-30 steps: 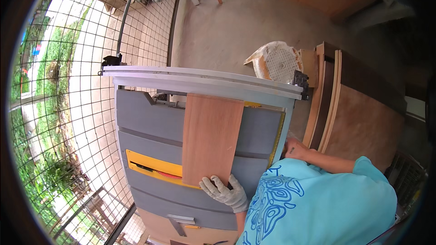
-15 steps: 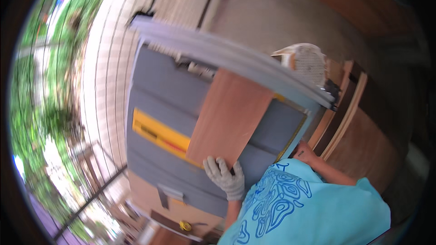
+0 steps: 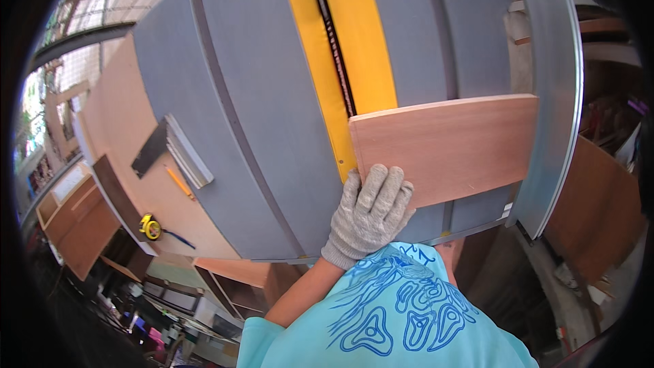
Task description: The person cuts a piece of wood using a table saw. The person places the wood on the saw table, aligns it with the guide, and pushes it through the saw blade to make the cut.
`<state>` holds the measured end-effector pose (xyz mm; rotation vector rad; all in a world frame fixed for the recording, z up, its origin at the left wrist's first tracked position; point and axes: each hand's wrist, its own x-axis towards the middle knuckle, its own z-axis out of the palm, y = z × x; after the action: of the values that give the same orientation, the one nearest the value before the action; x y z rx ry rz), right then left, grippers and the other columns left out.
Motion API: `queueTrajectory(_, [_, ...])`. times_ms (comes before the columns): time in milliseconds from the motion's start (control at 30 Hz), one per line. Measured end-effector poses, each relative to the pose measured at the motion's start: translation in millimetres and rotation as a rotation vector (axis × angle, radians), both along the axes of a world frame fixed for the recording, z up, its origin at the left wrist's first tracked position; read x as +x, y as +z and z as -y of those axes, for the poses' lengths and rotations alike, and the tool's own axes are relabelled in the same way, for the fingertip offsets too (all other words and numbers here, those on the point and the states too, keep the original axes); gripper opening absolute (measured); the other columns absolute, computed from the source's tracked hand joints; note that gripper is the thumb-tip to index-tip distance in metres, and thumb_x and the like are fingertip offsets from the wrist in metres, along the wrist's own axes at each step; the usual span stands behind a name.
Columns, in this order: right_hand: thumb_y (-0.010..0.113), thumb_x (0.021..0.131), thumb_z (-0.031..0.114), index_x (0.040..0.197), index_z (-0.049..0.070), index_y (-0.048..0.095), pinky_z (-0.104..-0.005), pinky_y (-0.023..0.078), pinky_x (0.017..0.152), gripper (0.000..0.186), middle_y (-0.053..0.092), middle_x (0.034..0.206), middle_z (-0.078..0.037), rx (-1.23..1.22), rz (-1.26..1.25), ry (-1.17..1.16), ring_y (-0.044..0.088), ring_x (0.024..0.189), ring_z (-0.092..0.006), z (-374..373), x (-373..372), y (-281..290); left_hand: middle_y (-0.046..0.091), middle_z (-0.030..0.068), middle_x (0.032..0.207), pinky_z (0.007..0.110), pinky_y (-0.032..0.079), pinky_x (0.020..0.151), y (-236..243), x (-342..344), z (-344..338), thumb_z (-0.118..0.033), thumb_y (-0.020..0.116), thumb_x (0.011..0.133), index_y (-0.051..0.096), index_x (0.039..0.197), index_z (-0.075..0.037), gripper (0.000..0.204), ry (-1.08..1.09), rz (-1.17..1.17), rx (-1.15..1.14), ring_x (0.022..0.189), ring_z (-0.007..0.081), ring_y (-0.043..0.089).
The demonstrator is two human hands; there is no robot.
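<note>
- The left hand (image 3: pixel 368 212), wearing a grey knit glove, is pressing flat with its fingers spread on the near edge of a reddish wooden board (image 3: pixel 446 148).
- The board is lying flat on the grey surface (image 3: pixel 266 116) of a table saw, its far end touching the pale metal fence (image 3: pixel 555 95).
- One corner is sitting over the yellow insert (image 3: pixel 337 41) with the dark blade slot.
- The right hand is probably hidden behind the turquoise shirt (image 3: pixel 388 313); I cannot tell its state.
- A yellow tape measure (image 3: pixel 150 227) and a pencil (image 3: pixel 179 181) are lying on a plywood extension, well apart.

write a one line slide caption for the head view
Gloved left hand presses a reddish wood panel flat on a grey saw table beside its yellow insert.
</note>
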<state>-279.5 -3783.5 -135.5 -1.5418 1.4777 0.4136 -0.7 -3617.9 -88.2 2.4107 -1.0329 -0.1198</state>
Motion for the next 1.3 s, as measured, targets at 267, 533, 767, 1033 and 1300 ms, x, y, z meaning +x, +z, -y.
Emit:
queueTrajectory(267, [0.079, 0.078, 0.014, 0.110, -0.006, 0.068, -0.0359, 0.053, 0.087, 0.039, 0.074, 0.099, -0.018, 0.029, -0.093, 0.041, 0.070, 0.093, -0.0245, 10.1, 2.0, 18.5, 0.053, 0.0058, 0.148, 0.059, 0.044, 0.114, -1.5, 4.3, -6.2, -0.043, 0.082, 0.087, 0.071, 0.128, -0.021, 0.048, -0.058, -0.058, -0.020, 0.148, 0.0283, 0.041])
queueTrajectory(533, [0.080, 0.078, 0.014, 0.112, -0.006, 0.068, -0.0359, 0.053, 0.088, 0.041, 0.074, 0.102, -0.018, 0.059, -0.125, 0.032, 0.070, 0.095, -0.0247, 9.1, -0.8, 25.3, 0.053, 0.0058, 0.146, 0.057, 0.045, 0.113, -1.0, 4.5, -8.9, -0.042, 0.083, 0.086, 0.074, 0.122, -0.021, 0.042, -0.068, -0.057, -0.023, 0.148, 0.0276, 0.041])
queueTrajectory(767, [0.080, 0.078, 0.014, 0.114, -0.006, 0.067, -0.0360, 0.053, 0.090, 0.043, 0.074, 0.104, -0.018, 0.068, -0.073, 0.034, 0.069, 0.097, -0.0248, 10.7, 0.7, 16.7, 0.055, 0.0070, 0.145, 0.058, 0.043, 0.113, -2.9, 4.6, -4.9, -0.042, 0.085, 0.082, 0.075, 0.119, -0.020, 0.044, -0.060, -0.024, -0.029, 0.147, 0.0301, 0.042])
queueTrajectory(1033, [0.080, 0.078, 0.015, 0.117, -0.006, 0.067, -0.0361, 0.053, 0.092, 0.045, 0.074, 0.107, -0.017, 0.066, 0.015, 0.053, 0.069, 0.099, -0.0250, 9.8, 2.2, 4.5, 0.054, 0.0121, 0.150, 0.061, 0.042, 0.113, 0.5, 6.1, -2.6, -0.039, 0.085, 0.079, 0.070, 0.126, -0.013, 0.056, -0.045, 0.024, -0.031, 0.147, 0.0329, 0.043])
queueTrajectory(1300, [0.080, 0.078, 0.015, 0.119, -0.006, 0.066, -0.0362, 0.053, 0.093, 0.047, 0.074, 0.109, -0.017, 0.055, 0.086, 0.064, 0.069, 0.101, -0.0252, 2.2, -0.9, 3.6, 0.052, 0.0153, 0.154, 0.063, 0.041, 0.113, -1.7, 4.9, -4.2, -0.036, 0.084, 0.082, 0.068, 0.132, -0.009, 0.058, -0.034, 0.056, -0.074, 0.149, 0.0362, 0.043])
